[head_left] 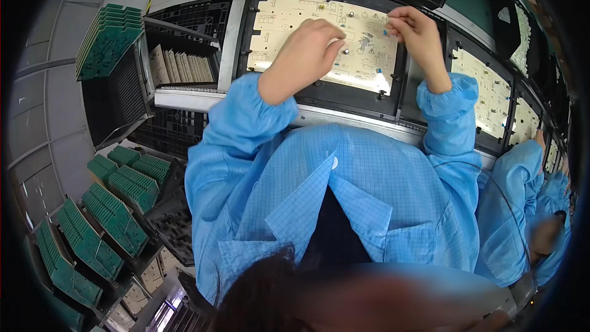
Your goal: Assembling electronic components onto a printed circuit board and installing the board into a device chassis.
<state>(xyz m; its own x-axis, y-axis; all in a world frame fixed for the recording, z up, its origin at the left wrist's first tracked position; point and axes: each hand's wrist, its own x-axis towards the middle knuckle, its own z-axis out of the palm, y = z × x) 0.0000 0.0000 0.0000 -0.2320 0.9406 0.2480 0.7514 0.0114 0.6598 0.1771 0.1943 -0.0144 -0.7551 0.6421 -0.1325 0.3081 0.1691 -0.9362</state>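
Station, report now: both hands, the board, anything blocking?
Left hand above cream circuit board, partly hiding it. Right hand at its right edge, beside small blue part. Board in black frame.

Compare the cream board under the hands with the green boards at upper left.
The cream board lies flat in a black frame; the green boards are ranked face to face. The cream board is single; the green boards are several. Both are thin panels.

The cream circuit board (pixel 364 64) looks glossy, the rail (pixel 190 99) smooth metal, the sleeves (pixel 452 114) cloth.
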